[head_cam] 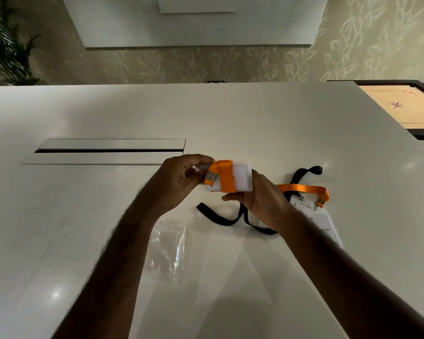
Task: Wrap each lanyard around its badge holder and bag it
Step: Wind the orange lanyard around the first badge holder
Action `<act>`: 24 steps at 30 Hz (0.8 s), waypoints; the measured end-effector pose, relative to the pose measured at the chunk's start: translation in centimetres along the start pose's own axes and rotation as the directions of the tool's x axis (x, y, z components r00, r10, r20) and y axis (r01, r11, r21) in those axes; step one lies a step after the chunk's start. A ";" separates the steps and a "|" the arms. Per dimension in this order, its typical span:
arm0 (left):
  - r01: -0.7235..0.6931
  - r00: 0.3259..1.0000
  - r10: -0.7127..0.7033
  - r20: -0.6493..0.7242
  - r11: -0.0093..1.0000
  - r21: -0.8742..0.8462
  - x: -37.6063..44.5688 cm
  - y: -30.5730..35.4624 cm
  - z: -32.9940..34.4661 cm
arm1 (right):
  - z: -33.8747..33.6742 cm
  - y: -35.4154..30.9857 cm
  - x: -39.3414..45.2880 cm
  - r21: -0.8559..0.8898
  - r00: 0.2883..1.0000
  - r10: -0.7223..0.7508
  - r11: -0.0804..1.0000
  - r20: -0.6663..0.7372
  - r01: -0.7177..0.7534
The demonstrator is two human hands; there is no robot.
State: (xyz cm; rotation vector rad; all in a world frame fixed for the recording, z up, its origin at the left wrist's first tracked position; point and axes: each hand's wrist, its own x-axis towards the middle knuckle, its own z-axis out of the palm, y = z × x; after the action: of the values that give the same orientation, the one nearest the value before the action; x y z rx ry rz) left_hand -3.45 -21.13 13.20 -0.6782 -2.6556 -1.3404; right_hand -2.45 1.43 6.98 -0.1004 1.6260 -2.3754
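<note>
White and shiny, the bench (255, 123) fills most of the room, with leafy wallpaper behind it and a green plant (8, 47) far off on the left. A long slot (108, 150) is cut into the bench top.

Near the person, a clear bag (168, 253) lies flat on the bench, just below the left hand (179, 182). That hand is up in the air, and its fingers (201, 160) pinch the left end of a white badge holder (239, 177). An orange lanyard (224, 176) goes round the holder in a wide band. A little metal clip (212, 178) shows by the left fingers.

The right hand (257, 199) grips the holder from below at its right end. So the holder lies sideways, its long way running from one hand to the other. The bag is nearer the left hand, I think, so the holder would have to come down and left to go in.

Under the right hand a black lanyard (220, 220) lies loose on the bench. Further right another orange strap (304, 189) sits on a second holder (321, 221). It has small print on it, too blurry to read.
</note>
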 end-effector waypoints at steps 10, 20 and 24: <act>0.037 0.999 -0.039 -0.037 0.998 -0.050 0.1 -0.6 0.2 | 1.1 -0.2 -0.2 -0.054 0.997 -0.071 0.996 -0.043 0.068; 0.104 0.985 -0.117 -0.130 0.989 -0.101 -0.7 -0.9 0.9 | 2.1 1.4 -1.2 -0.296 0.978 -0.151 0.950 -0.142 0.104; 0.126 0.973 -0.147 -0.176 0.984 -0.125 -1.1 -0.9 1.3 | 2.3 1.9 -1.2 -0.306 0.968 -0.140 0.949 -0.209 0.071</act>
State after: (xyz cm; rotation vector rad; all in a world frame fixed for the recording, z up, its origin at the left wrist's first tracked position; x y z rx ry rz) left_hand -2.66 -21.02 11.44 -0.3644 -2.5344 -1.5168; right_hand -0.53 -1.03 6.22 0.0318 2.1299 -2.2694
